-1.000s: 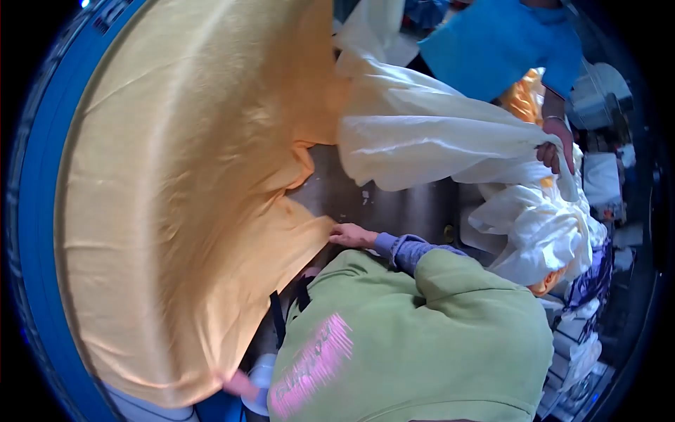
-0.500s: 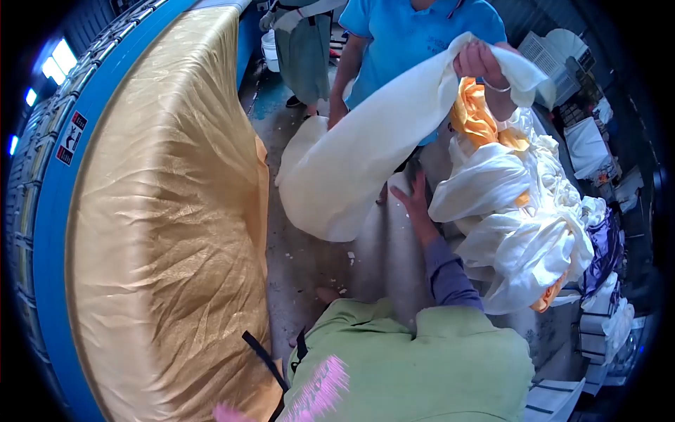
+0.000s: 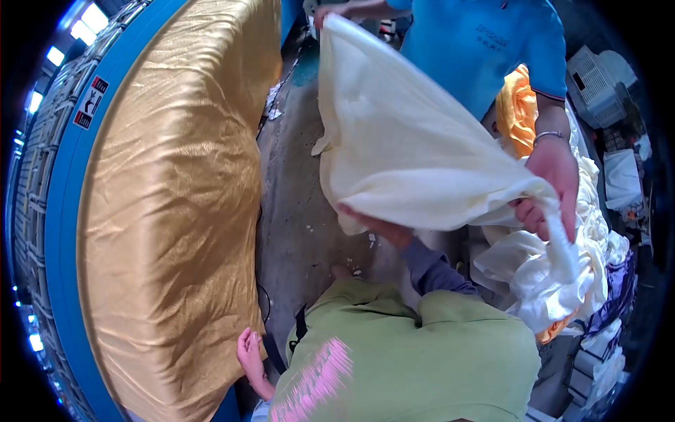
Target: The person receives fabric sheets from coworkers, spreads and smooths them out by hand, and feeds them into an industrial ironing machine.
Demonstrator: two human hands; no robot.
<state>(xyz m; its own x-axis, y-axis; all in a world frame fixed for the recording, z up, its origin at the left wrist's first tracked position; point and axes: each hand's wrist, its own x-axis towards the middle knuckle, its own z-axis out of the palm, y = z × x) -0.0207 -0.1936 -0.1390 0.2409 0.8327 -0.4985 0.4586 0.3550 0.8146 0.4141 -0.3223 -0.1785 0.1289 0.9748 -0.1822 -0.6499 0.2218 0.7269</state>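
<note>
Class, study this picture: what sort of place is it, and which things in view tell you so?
Probably an industrial laundry or textile workshop: gold cloth drapes over a large blue-sided machine bearing a pictogram label, and crumpled white cloth is heaped at the right.

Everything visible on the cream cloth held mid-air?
The cream cloth looks plain, thin and soft, spread slantwise above the floor, with folds along its lower side. One co-worker's hand holds its upper corner; the co-worker's other hand clutches a bunched part, from which an end droops. The wearer's right hand is at its lower edge; any grip is unclear.
</note>
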